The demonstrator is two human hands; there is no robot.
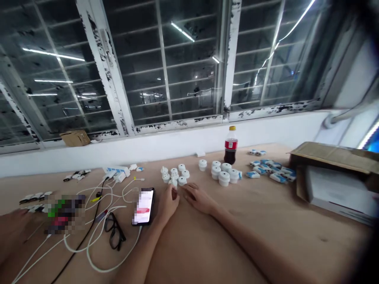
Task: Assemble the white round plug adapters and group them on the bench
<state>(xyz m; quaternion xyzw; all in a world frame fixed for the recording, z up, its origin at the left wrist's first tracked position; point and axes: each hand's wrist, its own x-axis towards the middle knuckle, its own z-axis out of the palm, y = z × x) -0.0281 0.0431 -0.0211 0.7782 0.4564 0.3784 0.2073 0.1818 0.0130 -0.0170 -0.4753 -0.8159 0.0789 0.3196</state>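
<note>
My left hand [169, 201] rests on the table with its fingers curled at the near edge of a cluster of small white parts. A small white part [173, 182] shows at its fingertips, but whether the fingers grip it is hidden. Beside it my right hand [197, 198] lies palm down, fingers stretched out toward a round white cap-like piece [182, 181] with a dark centre hole. I cannot tell whether they touch it. Several similar round white pieces [224, 178] stand in a second group to the right.
Left of my hands lie a lit phone [143, 206], black glasses [114, 231], tangled white cables [89, 252] and a white power strip [117, 170]. Another person's hand [13, 223] is at far left. To the right are a cola bottle [230, 146], blue-white pieces [276, 177] and an open cardboard box [325, 152].
</note>
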